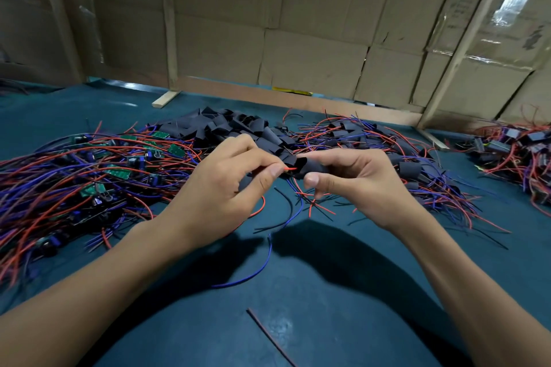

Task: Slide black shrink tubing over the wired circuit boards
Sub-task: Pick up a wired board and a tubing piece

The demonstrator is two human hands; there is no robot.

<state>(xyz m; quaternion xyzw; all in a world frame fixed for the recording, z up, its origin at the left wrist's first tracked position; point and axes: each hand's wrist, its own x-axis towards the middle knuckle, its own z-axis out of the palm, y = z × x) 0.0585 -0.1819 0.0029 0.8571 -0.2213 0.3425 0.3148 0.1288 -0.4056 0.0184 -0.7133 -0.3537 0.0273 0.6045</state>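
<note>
Black flattened tubing (310,167) sat pinched in the right hand (357,185) above the teal tabletop (328,307), while the left hand (226,188) pinched thin red wire (289,169) at its mouth.

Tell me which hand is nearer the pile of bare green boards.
Left. The left hand pinches a red wire right beside the pile of bare green boards; the right hand, holding a black tubing piece, sits farther off, across from it.
</note>
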